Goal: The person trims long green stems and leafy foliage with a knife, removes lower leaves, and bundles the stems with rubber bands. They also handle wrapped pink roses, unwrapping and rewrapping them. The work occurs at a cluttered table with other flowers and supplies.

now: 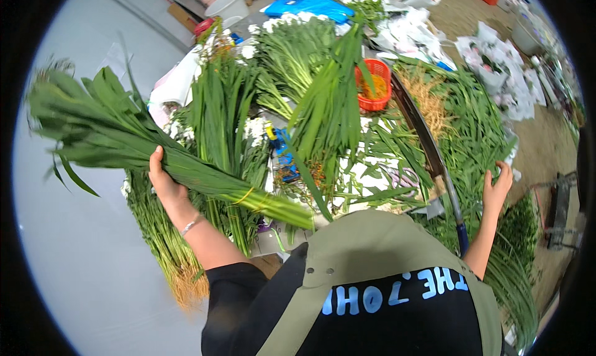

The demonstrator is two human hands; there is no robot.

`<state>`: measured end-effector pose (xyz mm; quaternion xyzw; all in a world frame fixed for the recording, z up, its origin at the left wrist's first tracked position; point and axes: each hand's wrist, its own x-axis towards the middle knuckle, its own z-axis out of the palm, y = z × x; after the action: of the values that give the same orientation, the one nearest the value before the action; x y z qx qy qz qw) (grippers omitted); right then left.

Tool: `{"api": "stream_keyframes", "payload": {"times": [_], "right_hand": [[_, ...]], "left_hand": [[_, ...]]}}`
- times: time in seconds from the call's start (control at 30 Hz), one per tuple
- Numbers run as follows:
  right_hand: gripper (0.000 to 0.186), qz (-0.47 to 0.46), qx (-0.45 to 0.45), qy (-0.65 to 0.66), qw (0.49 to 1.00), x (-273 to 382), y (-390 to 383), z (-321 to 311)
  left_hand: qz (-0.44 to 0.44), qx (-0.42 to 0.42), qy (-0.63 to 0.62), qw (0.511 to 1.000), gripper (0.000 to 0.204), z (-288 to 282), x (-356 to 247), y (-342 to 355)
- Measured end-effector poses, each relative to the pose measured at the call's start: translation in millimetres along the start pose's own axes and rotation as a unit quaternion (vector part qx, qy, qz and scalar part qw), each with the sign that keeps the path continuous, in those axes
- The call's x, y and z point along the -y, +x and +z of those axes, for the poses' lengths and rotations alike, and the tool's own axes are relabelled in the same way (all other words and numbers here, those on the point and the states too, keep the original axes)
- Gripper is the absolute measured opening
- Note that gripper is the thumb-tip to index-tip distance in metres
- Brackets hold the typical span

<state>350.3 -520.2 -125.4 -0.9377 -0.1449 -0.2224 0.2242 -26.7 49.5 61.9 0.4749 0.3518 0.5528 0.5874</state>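
Observation:
In my left hand (166, 181) is a long bunch of broad green leaves (149, 148), slanting across the left side, its pale stems bound with a thin band near the lower end. My right hand (498, 185) is open at the right, fingers apart, at the edge of a pile of cut leaves (472, 126); whether it touches them I cannot tell. A long cutter blade (422, 132) with a dark blue handle (462, 238) slants between that pile and the white, leaf-strewn work surface (357, 179).
More leaf bunches (323, 101) and white-flowered stems (285, 58) cover the table. An orange basket (379, 67), blue bag (304, 5) and white wrapped bundles (496, 89) lie beyond. Stems with roots (174, 244) hang at left beside a pale wall (74, 232). A black metal frame (555, 213) stands at right.

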Motion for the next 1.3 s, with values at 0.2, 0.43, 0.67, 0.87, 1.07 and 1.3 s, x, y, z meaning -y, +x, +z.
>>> {"api": "stream_keyframes", "payload": {"times": [0.2,0.43,0.67,0.87,1.07,1.3], "right_hand": [[0.035,-0.005,0.043,0.037,0.998,44,11,16],[0.031,-0.079,0.095,0.074,0.990,102,28,28],[0.029,-0.192,0.203,0.161,0.947,192,47,58],[0.027,-0.321,0.216,0.157,0.909,260,136,128],[0.054,-0.474,0.185,-0.064,0.858,316,266,293],[0.079,-0.714,0.226,-0.177,0.639,353,294,461]], "left_hand": [[0.069,-0.015,0.264,0.962,0.049,-55,-48,48],[0.034,0.018,0.445,0.895,0.054,-132,29,94],[-0.066,0.018,0.711,0.699,0.077,-168,200,67],[-0.073,-0.017,0.733,0.676,0.075,-137,195,58],[0.078,0.003,0.703,0.706,0.075,-116,175,48],[-0.027,0.063,0.830,0.554,0.075,-105,194,26]]}}
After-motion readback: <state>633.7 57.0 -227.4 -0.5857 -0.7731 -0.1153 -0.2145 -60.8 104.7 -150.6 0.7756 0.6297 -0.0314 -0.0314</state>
